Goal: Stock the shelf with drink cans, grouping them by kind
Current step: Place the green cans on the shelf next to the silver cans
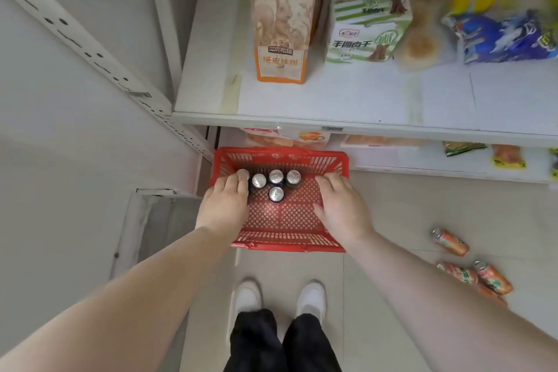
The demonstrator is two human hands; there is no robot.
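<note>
A red plastic basket (283, 238) stands on the floor below the white shelf (347, 106). Several dark cans with silver tops (276, 193) stand upright at its far left end. My left hand (226, 202) reaches down into the basket, its fingertips closing on the leftmost can (243, 174). Over the basket's right side hovers my right hand (341, 205), fingers spread and holding nothing. Three orange cans (450, 241) lie on their sides on the floor at the right.
Snack packs fill the shelf: an orange-and-white bag (282, 36), a green-striped box (367, 30), blue and yellow bags (501, 36). A lower shelf (422, 160) holds more packets. A perforated shelf upright (90, 54) runs at the left. My white shoes (279, 296) stand behind the basket.
</note>
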